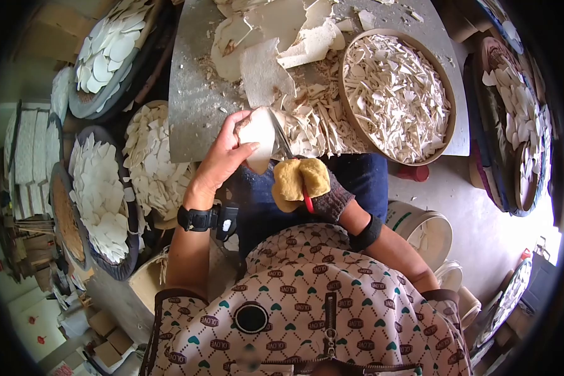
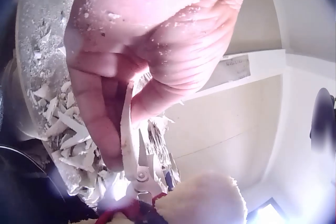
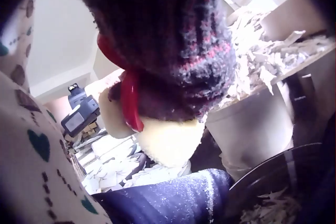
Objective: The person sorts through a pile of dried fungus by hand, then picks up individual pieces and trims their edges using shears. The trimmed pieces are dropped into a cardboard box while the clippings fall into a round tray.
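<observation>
A flat white piece point(image 1: 258, 139) is pinched between the thumb and fingers of my left hand point(image 1: 222, 153); the left wrist view shows that piece point(image 2: 127, 134) edge-on in the hand point(image 2: 147, 40). My right hand point(image 1: 331, 199), in a dark knitted glove, grips red-handled scissors point(image 1: 308, 199) whose blades lie beside the piece's right edge. Yellow foam padding point(image 1: 301, 180) surrounds the handles and hides part of the fingers. In the right wrist view the gloved hand point(image 3: 163, 50) is curled round the red handle point(image 3: 130, 100).
On the metal table point(image 1: 194, 94) lie large white sheets point(image 1: 266, 72), scattered scraps and a round tray point(image 1: 452, 119) of cut slivers. Trays of flat white pieces point(image 1: 100, 194) stand at the left. White buckets point(image 1: 445, 241) are on the floor at the right.
</observation>
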`<state>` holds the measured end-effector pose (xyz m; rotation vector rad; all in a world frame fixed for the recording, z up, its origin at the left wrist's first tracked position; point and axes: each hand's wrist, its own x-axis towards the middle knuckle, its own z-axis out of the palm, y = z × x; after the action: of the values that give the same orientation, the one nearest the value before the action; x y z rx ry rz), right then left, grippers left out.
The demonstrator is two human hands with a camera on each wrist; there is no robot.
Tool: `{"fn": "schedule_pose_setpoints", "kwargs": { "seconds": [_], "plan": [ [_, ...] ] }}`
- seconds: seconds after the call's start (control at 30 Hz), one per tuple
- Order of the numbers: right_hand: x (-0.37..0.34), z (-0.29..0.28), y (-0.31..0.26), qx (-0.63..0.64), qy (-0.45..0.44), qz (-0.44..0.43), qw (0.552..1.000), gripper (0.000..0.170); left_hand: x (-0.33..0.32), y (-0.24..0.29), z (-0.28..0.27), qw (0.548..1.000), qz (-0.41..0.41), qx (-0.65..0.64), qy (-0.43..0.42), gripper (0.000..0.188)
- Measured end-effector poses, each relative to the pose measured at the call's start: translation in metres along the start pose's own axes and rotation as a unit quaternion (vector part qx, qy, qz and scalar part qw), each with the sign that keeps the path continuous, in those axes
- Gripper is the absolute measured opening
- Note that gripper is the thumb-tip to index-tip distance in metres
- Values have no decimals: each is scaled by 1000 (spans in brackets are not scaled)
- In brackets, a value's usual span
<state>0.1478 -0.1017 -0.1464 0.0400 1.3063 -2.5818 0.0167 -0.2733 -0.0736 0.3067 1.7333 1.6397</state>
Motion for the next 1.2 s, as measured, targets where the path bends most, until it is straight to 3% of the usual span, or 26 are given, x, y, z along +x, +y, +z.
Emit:
{"fn": "schedule_pose_setpoints", "kwargs": {
  "seconds": [0.13, 0.2, 0.23, 0.3, 0.4, 0.43, 0.47, 0.53, 0.63, 0.67, 0.7, 0.73, 0.87, 1.0, 1.03, 1.1, 1.2],
  "plan": [
    [4, 2, -3, 6, -35, -18, 999, 35, 3, -7, -6, 997, 60, 5, -55, 56],
    [7, -1, -4, 16, -52, -17, 998, 34, -2, 6, -4, 998, 38, 31, -44, 57],
    [7, -1, -3, 101, -59, 0, 993, 32, -5, 11, -3, 998, 28, 44, -39, 57],
    [13, -3, -3, 264, -78, 30, 961, 28, -8, 10, -1, 997, 36, -29, 60, 56],
    [19, -12, 10, 268, -50, 86, 958, 26, -6, -5, -1, 971, 94, -77, 207, 48],
    [22, -18, 16, 227, -37, 86, 969, 25, -2, -10, 2, 961, 116, -94, 234, 44],
    [24, -18, 13, 107, -45, 60, 991, 24, 0, -13, 4, 949, 136, -112, 262, 41],
    [29, -19, 9, -135, -59, 5, 989, 23, 3, -12, 1, 946, 128, -133, 265, 38],
    [32, -13, -3, -238, -48, 11, 970, 22, 4, -7, -3, 944, 119, -145, 271, 35],
    [33, -13, -2, -47, -56, 40, 997, 22, 4, -3, -4, 943, 119, -145, 274, 34],
    [34, -12, -1, 146, -62, 67, 985, 22, 4, 0, -4, 943, 125, -148, 272, 34],
    [34, -12, -1, 332, -65, 92, 936, 22, 3, 3, -4, 946, 120, -143, 266, 34],
    [30, -3, 1, 123, -91, -9, 988, 22, -1, 8, -5, 961, 100, -121, 228, 33],
    [22, -2, 0, 20, -98, -17, 995, 21, -10, 10, -11, 979, 49, -100, 168, 38],
    [21, 2, 5, 286, -81, 60, 953, 20, -10, 7, -9, 974, 60, -115, 184, 40],
    [18, 1, 12, 230, -94, 1, 968, 21, -10, -4, -2, 962, 85, -141, 216, 45],
    [6, 4, 10, 94, -30, 19, 995, 22, -5, -18, 12, 932, 119, -156, 306, 49]
  ]
}}
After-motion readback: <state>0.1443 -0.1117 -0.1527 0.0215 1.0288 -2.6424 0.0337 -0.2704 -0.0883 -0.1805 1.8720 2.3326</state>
